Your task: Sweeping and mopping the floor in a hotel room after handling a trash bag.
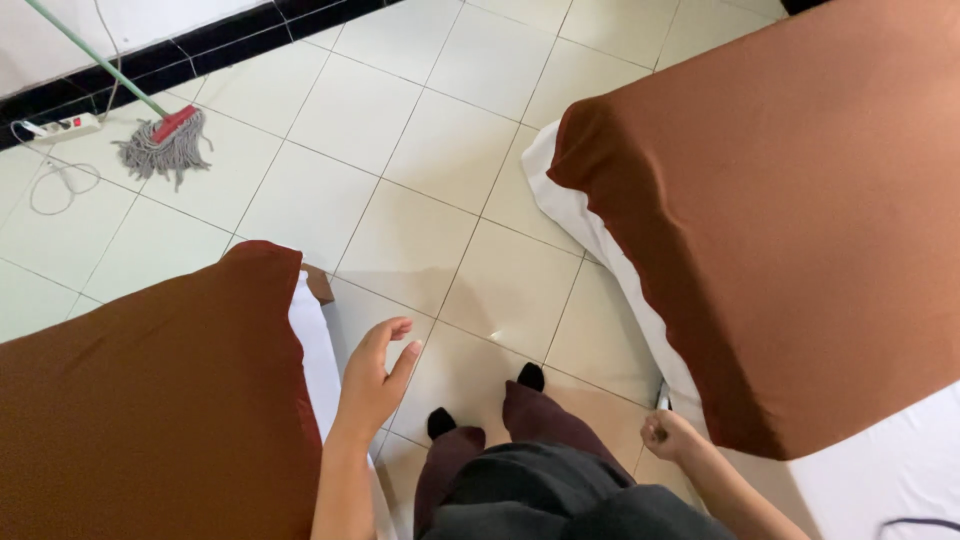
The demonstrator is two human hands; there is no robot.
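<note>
Head view, looking down: left hand point(372, 375) open, fingers spread, gripping nothing, just beside the white sheet edge point(312, 350) of the left bed point(150, 400) under its brown cover. Right hand point(668, 435) curled into a closed fist by the corner of the right bed point(780, 220), contents impossible to tell. Between both beds, tiled floor point(420, 180); well apart, a mop point(165, 140) and power strip point(62, 126) near the wall.

Bare forearms, no sleeves visible; maroon trousers point(545, 425); black socks point(531, 377); dark grey garment point(540, 490) at waist.
</note>
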